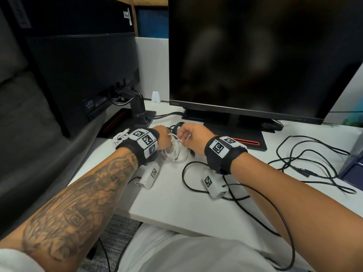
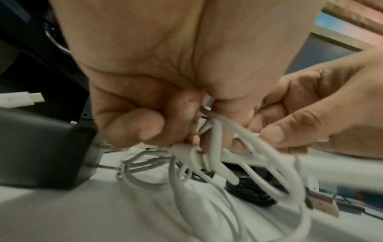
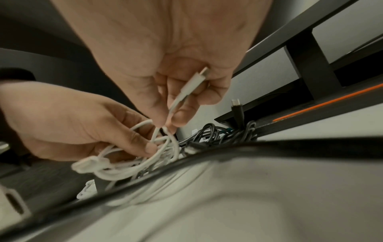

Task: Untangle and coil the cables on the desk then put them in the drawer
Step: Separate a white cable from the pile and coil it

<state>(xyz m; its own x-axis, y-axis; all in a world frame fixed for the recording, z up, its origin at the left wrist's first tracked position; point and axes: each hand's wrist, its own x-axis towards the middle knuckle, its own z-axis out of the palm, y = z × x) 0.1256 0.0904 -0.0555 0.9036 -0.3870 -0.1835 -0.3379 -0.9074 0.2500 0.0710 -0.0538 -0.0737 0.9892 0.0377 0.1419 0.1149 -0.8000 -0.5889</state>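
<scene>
The left hand curls round the white cable tangle, anchoring it just above the surface. The right hand has its fingers pinched on the plug end, likely to thread it free. Black cables lie apart, right.

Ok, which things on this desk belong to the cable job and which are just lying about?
Job:
- white cable tangle, gripped by left hand, pinched by right hand
- white coil behind the left wrist
- black bundle
- loose black cable, right

Lying about:
- monitors
- mouse
- small white device
</scene>
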